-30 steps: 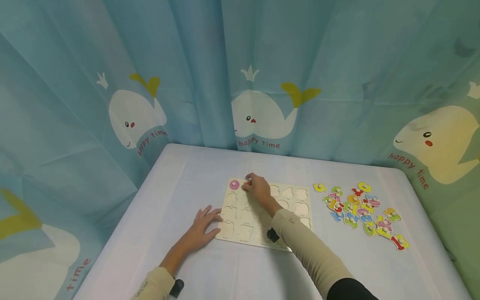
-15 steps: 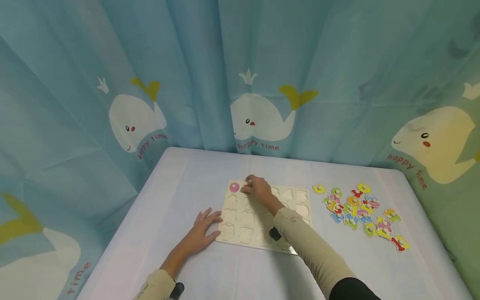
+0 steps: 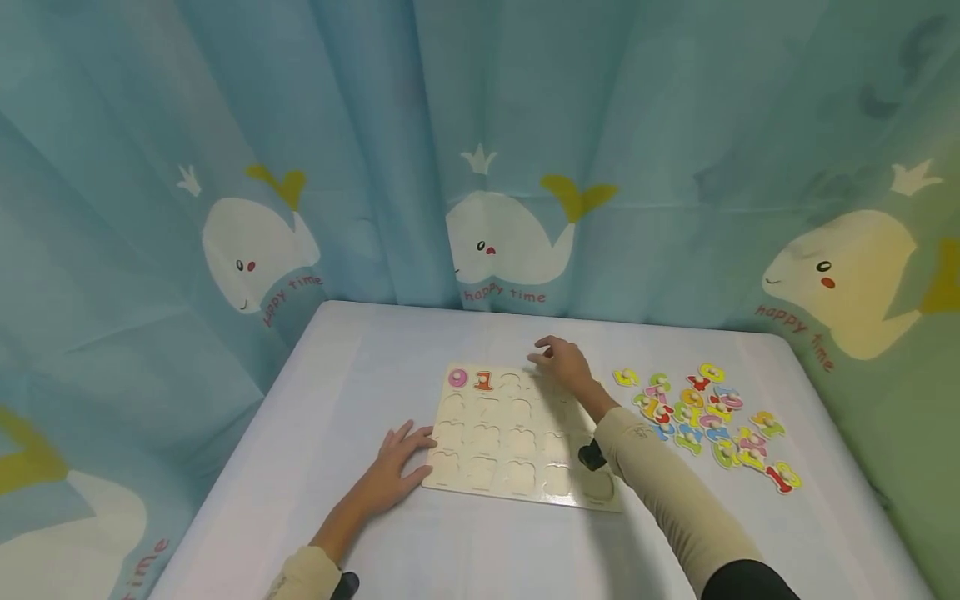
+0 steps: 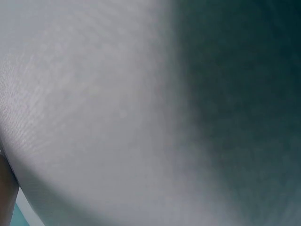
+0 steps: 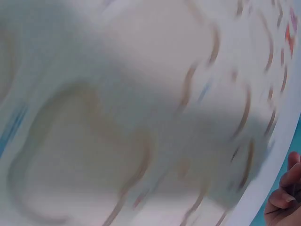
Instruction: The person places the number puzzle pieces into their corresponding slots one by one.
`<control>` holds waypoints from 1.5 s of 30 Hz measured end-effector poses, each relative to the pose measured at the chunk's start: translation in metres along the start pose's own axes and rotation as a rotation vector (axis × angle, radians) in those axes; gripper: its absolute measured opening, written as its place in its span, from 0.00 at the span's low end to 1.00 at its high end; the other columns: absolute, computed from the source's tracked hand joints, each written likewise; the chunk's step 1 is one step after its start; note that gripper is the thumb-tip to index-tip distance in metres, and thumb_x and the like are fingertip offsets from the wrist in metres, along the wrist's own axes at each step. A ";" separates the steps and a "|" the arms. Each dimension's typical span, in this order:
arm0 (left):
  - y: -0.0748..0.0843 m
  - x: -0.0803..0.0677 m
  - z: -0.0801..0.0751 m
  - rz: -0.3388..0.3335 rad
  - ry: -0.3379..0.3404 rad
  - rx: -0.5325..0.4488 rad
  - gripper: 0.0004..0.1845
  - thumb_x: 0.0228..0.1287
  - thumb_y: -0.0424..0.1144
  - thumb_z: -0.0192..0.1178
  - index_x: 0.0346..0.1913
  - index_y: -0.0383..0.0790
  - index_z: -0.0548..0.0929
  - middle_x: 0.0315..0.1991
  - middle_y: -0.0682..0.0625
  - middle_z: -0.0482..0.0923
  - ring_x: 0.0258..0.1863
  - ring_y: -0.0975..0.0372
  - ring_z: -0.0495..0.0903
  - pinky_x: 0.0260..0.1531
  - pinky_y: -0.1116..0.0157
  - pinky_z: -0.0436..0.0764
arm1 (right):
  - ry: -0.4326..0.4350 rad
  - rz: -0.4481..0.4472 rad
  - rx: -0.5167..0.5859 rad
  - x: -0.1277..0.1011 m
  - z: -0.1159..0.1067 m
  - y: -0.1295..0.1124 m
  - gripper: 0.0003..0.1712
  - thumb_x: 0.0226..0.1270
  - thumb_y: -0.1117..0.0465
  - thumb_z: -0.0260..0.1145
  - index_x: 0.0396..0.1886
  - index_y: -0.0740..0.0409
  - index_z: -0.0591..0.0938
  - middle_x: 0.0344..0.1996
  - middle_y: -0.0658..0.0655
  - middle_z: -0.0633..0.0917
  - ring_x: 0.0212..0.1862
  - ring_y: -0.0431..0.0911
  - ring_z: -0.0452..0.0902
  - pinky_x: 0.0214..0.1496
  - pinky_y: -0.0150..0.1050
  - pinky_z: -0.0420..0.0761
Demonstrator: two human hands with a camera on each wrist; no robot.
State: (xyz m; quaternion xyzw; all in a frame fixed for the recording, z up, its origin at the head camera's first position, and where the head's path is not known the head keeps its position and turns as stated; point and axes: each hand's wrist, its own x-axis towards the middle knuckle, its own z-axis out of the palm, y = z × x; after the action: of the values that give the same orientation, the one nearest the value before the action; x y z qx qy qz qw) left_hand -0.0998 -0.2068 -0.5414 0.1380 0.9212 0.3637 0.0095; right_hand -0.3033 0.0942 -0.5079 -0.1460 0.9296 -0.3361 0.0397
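Note:
A pale wooden puzzle board (image 3: 491, 477) with rows of number-shaped recesses lies on the white table. Its top left recesses hold a pink 0 piece (image 3: 457, 378) and an orange-red 1 piece (image 3: 483, 381). My left hand (image 3: 393, 471) rests flat at the board's left edge, fingertips touching it. Above the board's far right part hangs my right hand (image 3: 564, 364), fingers loosely bent with nothing seen between them. In the right wrist view, that hand's fingers (image 5: 284, 197) show at the lower right. The left wrist view shows mostly blurred tabletop.
Colourful knobbed number pieces (image 3: 708, 421) lie in a loose cluster to the right of the board. A yellow 5 piece (image 3: 626, 377) sits slightly apart, nearest the board. Behind the table (image 3: 375, 350) hangs a blue curtain (image 3: 375, 150) with whale prints.
My right hand has let go of the orange-red 1 piece, now visible in its recess, and moved right across the board. The left hand stays at the board's edge.

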 end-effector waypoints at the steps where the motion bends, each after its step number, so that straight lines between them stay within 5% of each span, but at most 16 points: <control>1: 0.000 0.000 -0.001 -0.004 -0.003 0.001 0.18 0.62 0.41 0.61 0.54 0.45 0.76 0.65 0.48 0.67 0.70 0.46 0.49 0.67 0.46 0.39 | 0.011 -0.001 0.002 -0.001 -0.005 0.006 0.21 0.64 0.54 0.65 0.52 0.64 0.78 0.37 0.61 0.84 0.38 0.52 0.79 0.41 0.48 0.78; 15: -0.006 0.000 0.002 0.016 -0.001 -0.017 0.18 0.62 0.43 0.61 0.54 0.46 0.76 0.65 0.48 0.68 0.70 0.46 0.49 0.67 0.45 0.39 | 0.088 0.017 0.011 -0.032 -0.058 0.067 0.18 0.67 0.60 0.63 0.50 0.69 0.78 0.36 0.67 0.82 0.35 0.55 0.77 0.35 0.48 0.76; 26: -0.005 0.003 0.003 0.020 0.016 -0.027 0.17 0.61 0.41 0.62 0.53 0.47 0.77 0.65 0.48 0.68 0.70 0.45 0.50 0.66 0.44 0.40 | 0.034 0.173 0.021 -0.052 -0.089 0.114 0.19 0.71 0.56 0.57 0.54 0.64 0.77 0.43 0.66 0.79 0.32 0.49 0.74 0.29 0.37 0.77; 32: -0.007 -0.001 0.001 0.029 0.023 -0.024 0.17 0.60 0.39 0.62 0.52 0.45 0.77 0.64 0.46 0.69 0.69 0.43 0.51 0.65 0.41 0.40 | 0.009 0.269 0.080 -0.059 -0.095 0.126 0.20 0.71 0.56 0.57 0.55 0.64 0.75 0.43 0.66 0.78 0.29 0.46 0.79 0.26 0.33 0.78; 42: -0.011 0.001 0.001 0.058 0.046 -0.029 0.17 0.59 0.39 0.63 0.52 0.44 0.78 0.63 0.45 0.70 0.68 0.42 0.53 0.64 0.39 0.41 | 0.110 0.213 0.011 -0.082 -0.115 0.138 0.19 0.71 0.56 0.57 0.52 0.66 0.78 0.45 0.68 0.79 0.40 0.56 0.74 0.36 0.42 0.76; 45: -0.010 0.005 0.004 0.059 0.037 -0.034 0.17 0.59 0.39 0.63 0.52 0.45 0.78 0.63 0.45 0.70 0.68 0.42 0.53 0.64 0.39 0.41 | 0.105 0.262 0.049 -0.096 -0.126 0.149 0.20 0.71 0.55 0.57 0.55 0.64 0.76 0.47 0.68 0.77 0.39 0.56 0.74 0.29 0.40 0.79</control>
State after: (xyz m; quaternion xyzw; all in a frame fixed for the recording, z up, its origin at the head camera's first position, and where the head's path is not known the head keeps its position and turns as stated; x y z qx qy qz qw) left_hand -0.1065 -0.2099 -0.5512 0.1583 0.9104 0.3818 -0.0157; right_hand -0.2703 0.3090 -0.5075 -0.0044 0.9330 -0.3578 0.0381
